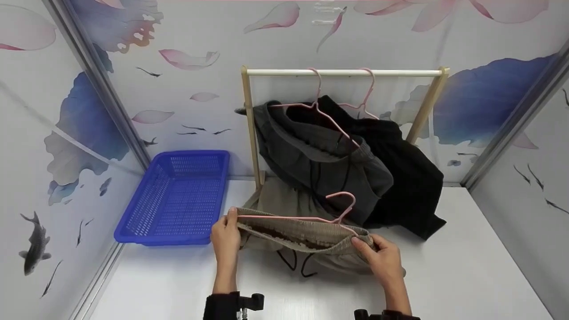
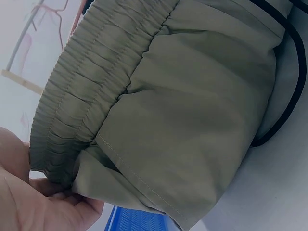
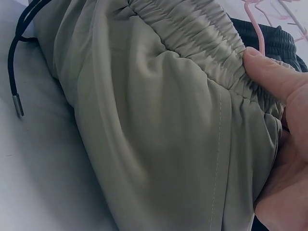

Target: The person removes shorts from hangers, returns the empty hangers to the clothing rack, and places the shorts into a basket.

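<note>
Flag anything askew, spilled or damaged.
The gray garment looks askew on the rail: in the head view the right end of its pink hanger sits well below the left. No visible spill or damage.

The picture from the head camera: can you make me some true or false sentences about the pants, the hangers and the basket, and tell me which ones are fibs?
1. The left hand and the right hand both hold the tan pants. True.
2. Two pink hangers are hooked on the rack. True.
3. The blue basket is on the right side of the picture. False: it is on the left.
4. The gray pants hang in front of the black clothing. True.
5. The cord on the tan pants is bright red. False: it is black.
6. The hanger in the tan pants is hooked on the rack. False: its hook is free, below the rack's bar.
</note>
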Demonstrator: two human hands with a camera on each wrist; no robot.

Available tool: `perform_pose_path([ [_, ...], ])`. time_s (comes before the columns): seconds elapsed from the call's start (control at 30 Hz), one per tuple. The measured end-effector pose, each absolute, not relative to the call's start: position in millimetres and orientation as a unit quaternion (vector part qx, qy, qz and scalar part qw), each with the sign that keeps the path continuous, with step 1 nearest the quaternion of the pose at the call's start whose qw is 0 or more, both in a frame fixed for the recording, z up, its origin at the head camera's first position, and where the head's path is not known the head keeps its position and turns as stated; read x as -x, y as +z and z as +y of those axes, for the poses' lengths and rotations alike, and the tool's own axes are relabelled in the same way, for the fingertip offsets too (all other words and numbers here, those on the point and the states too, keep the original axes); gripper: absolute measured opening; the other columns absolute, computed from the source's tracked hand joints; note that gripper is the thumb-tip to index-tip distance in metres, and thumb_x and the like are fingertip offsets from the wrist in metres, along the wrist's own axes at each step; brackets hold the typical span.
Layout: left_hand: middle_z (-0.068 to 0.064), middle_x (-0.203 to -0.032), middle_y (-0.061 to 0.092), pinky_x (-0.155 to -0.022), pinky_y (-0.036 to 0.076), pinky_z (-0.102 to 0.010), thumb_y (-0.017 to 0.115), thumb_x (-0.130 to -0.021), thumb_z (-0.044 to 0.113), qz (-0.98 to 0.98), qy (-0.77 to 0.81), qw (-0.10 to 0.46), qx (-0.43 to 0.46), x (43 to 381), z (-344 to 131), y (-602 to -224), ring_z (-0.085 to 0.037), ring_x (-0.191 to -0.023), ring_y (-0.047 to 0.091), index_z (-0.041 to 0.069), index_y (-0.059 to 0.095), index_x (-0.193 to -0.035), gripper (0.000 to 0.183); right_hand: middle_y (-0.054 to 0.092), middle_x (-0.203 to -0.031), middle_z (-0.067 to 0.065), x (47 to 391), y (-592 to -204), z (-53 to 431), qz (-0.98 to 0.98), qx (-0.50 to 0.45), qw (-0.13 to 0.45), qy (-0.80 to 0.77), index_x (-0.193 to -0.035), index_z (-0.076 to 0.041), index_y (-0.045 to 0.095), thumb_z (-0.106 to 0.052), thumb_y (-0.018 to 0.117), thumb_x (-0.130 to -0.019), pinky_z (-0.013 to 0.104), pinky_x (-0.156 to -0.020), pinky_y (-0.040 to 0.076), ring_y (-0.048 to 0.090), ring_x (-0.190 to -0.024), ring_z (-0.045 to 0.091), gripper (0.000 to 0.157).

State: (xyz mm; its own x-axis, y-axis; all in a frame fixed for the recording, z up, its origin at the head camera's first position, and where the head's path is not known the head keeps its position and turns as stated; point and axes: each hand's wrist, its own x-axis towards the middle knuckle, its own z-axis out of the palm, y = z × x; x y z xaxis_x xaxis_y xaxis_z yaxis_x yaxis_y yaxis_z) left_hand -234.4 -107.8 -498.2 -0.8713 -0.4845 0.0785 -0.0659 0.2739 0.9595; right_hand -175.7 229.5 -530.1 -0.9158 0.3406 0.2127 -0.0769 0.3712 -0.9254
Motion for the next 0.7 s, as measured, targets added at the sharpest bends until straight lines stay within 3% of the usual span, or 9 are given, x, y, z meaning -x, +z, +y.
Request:
perform_pose_path([
  [0.13, -0.005, -0.071, 0.049, -0.063, 0.034, -0.033, 0.054, -0.109, 0.031, -0.752, -0.614, 0.154, -0.182, 234, -110, -497, -0.021, -0.07, 0.043, 0.007, 0.055, -0.07, 0.045, 0.04, -0.059, -0.007, 175, -528, 229, -0.805, 0.076, 0.191, 0.556, -0.068, -0.005, 0.058, -0.015, 0.086, -0.085, 0.019, -0.049, 0.029, 0.037, -0.052, 0.005, 0.035],
  [0.23, -0.013, -0.089, 0.062, -0.073, 0.042, -0.034, 0.051, -0.109, 0.032, -0.722, -0.655, 0.126, -0.186, 234, -112, -497, -0.025, -0.086, 0.053, 0.0, 0.066, -0.083, 0.044, 0.041, -0.059, -0.007, 175, -529, 229, -0.803, 0.075, 0.189, 0.561, -0.067, -0.006, 0.057, -0.015, 0.086, -0.085, 0.019, -0.048, 0.029, 0.037, -0.052, 0.006, 0.035],
  [0.43, -0.022, -0.114, 0.066, -0.091, 0.049, -0.04, 0.048, -0.11, 0.035, -0.674, -0.715, 0.085, -0.167, 234, -114, -499, -0.031, -0.111, 0.058, -0.008, 0.07, -0.112, 0.049, 0.039, -0.06, -0.007, 176, -529, 228, -0.802, 0.081, 0.19, 0.56, -0.067, -0.004, 0.055, -0.012, 0.085, -0.085, 0.019, -0.049, 0.03, 0.037, -0.053, 0.005, 0.037],
  [0.57, -0.021, -0.118, 0.065, -0.095, 0.047, -0.043, 0.05, -0.109, 0.039, -0.697, -0.701, 0.064, -0.137, 235, -116, -500, -0.031, -0.113, 0.057, -0.005, 0.068, -0.116, 0.048, 0.039, -0.06, -0.006, 176, -529, 228, -0.805, 0.093, 0.194, 0.552, -0.066, -0.003, 0.052, -0.007, 0.084, -0.086, 0.018, -0.05, 0.029, 0.036, -0.053, 0.004, 0.038],
  [0.7, -0.015, -0.107, 0.063, -0.085, 0.045, -0.037, 0.055, -0.108, 0.036, -0.741, -0.66, 0.067, -0.106, 235, -121, -501, -0.025, -0.1, 0.055, -0.002, 0.066, -0.111, 0.04, 0.038, -0.06, -0.006, 177, -529, 227, -0.812, 0.096, 0.203, 0.539, -0.064, -0.003, 0.05, -0.005, 0.083, -0.085, 0.018, -0.051, 0.029, 0.035, -0.053, 0.004, 0.04],
])
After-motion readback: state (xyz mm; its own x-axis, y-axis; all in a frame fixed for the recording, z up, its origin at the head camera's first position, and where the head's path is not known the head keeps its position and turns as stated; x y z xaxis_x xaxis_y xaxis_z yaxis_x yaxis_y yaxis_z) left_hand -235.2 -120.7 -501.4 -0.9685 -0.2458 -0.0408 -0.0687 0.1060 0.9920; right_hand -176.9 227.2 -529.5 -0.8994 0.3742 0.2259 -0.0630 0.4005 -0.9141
